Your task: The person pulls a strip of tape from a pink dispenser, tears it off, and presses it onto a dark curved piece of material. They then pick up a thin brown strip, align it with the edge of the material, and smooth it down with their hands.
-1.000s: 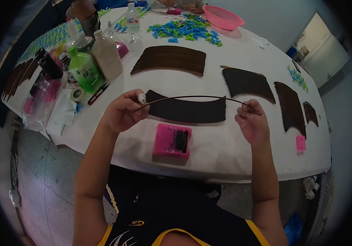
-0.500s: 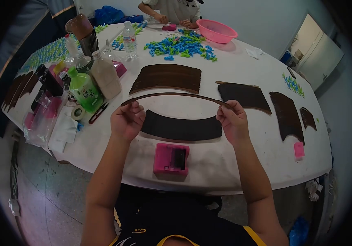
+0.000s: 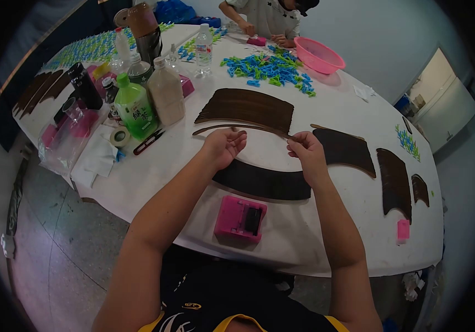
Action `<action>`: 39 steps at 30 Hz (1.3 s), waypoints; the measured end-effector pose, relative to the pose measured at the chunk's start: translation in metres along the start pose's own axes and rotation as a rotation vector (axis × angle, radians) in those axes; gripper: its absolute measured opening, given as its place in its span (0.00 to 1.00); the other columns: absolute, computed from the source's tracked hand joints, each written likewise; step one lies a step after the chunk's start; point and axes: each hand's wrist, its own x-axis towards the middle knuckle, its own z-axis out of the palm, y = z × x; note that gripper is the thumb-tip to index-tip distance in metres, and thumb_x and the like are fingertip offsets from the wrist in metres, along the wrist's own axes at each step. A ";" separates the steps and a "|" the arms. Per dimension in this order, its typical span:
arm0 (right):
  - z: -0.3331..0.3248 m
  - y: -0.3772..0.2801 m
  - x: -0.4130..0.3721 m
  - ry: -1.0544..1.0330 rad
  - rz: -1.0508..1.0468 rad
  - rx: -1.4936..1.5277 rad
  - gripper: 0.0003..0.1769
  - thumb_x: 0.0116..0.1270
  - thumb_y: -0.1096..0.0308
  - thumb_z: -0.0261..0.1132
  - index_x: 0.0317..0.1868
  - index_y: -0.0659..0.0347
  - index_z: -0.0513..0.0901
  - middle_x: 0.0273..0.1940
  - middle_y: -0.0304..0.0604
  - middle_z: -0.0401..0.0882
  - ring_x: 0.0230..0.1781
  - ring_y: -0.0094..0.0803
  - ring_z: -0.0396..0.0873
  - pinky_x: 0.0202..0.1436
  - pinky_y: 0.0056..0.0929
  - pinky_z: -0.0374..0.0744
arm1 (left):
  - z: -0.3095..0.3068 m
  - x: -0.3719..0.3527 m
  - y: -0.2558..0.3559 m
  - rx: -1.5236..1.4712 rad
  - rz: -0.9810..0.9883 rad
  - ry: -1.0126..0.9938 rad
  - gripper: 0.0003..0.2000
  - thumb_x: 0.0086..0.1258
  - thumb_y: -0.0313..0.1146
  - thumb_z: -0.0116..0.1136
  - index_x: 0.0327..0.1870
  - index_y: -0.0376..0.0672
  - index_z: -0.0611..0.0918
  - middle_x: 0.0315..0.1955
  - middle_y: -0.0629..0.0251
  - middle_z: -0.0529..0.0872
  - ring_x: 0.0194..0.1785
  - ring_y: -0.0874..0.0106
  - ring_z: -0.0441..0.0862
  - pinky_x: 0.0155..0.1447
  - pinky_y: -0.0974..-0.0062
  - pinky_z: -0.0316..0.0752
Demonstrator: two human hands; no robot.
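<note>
A thin dark curved strip (image 3: 263, 129) is held up over the table, just in front of a wide dark brown stack of strips (image 3: 245, 106). My right hand (image 3: 308, 155) pinches its right end between thumb and fingers. My left hand (image 3: 225, 148) has its fingers curled at the strip's left half, partly covering it, while the left tip sticks out beyond. Under my hands lies a black curved stack (image 3: 265, 180). Nearer to me sits a pink block with a black roller (image 3: 241, 219).
Bottles (image 3: 136, 108), a tape roll (image 3: 119, 136) and a dark red cutter (image 3: 149, 142) stand or lie left. More dark stacks (image 3: 345, 149) lie right, near a small pink block (image 3: 403, 231). Blue and green clips (image 3: 268, 69), a pink basin (image 3: 319, 55) and another person (image 3: 268, 22) are behind.
My left hand has slid inward from the strip's left end toward its middle. The right hand still holds the right end. The view has shifted, moving the table rightward in the picture.
</note>
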 end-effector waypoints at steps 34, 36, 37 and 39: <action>0.022 0.034 -0.019 -0.020 -0.049 -1.308 0.36 0.68 0.36 0.69 0.65 0.53 0.84 0.57 0.55 0.78 0.60 0.54 0.75 0.67 0.56 0.71 | -0.013 -0.015 -0.018 2.222 0.845 0.066 0.23 0.74 0.48 0.60 0.61 0.39 0.80 0.61 0.56 0.81 0.66 0.52 0.74 0.71 0.47 0.66; 0.023 0.036 -0.012 -0.024 -0.046 -1.316 0.38 0.68 0.36 0.69 0.69 0.53 0.82 0.58 0.56 0.78 0.61 0.55 0.75 0.67 0.56 0.72 | -0.012 -0.011 -0.014 2.223 0.834 0.063 0.23 0.75 0.48 0.59 0.61 0.39 0.80 0.61 0.57 0.80 0.67 0.53 0.73 0.71 0.48 0.66; 0.023 0.037 -0.008 -0.021 -0.044 -1.314 0.38 0.68 0.36 0.69 0.69 0.53 0.82 0.58 0.56 0.78 0.61 0.55 0.75 0.67 0.56 0.72 | -0.011 -0.009 -0.013 2.222 0.823 0.065 0.23 0.75 0.48 0.59 0.62 0.40 0.80 0.62 0.57 0.80 0.67 0.53 0.73 0.72 0.48 0.65; 0.023 0.038 0.000 -0.049 -0.023 -1.301 0.39 0.68 0.36 0.69 0.70 0.52 0.81 0.59 0.56 0.77 0.62 0.55 0.74 0.67 0.56 0.72 | -0.009 -0.005 -0.010 2.225 0.812 0.071 0.23 0.75 0.48 0.59 0.62 0.40 0.80 0.62 0.57 0.80 0.67 0.53 0.73 0.72 0.48 0.65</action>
